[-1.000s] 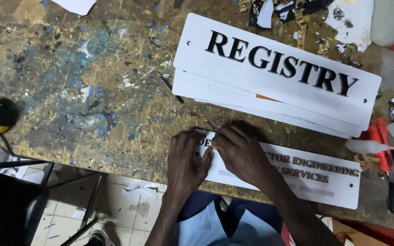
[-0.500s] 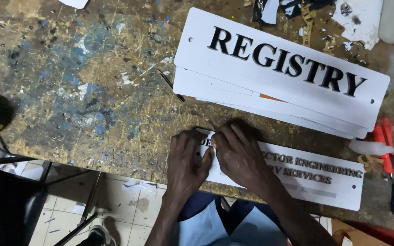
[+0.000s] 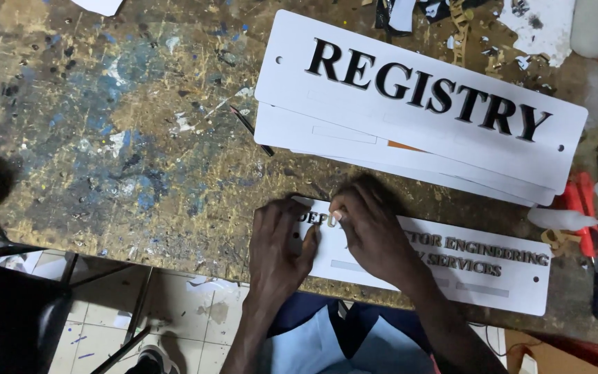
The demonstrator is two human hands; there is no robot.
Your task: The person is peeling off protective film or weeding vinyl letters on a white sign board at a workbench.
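Hands work at the near edge of a paint-spattered wooden counter (image 3: 105,138), both on the left end of a long white sign plate (image 3: 479,270) with small gold raised lettering. The left hand (image 3: 282,246) lies flat, fingers spread, pressing that end of the plate down; its grip is apart, closed on nothing. The right hand (image 3: 372,228) arches over the plate with fingertips bunched together on a small gold letter (image 3: 331,220) in the top line, thumb and forefinger pinched on it. The plate lies flat, its long axis running left to right and dipping slightly towards the right, lettering facing up and reading towards the person. Just beyond it, close but apart, sits a stack of larger white sign plates (image 3: 417,118) with bold black letters, angled the same way. A thin dark tool (image 3: 250,130) lies by the stack's left end. Red-handled pliers (image 3: 583,218) and a white tube (image 3: 569,220) rest at the right; paper scraps (image 3: 534,24) litter the far edge.
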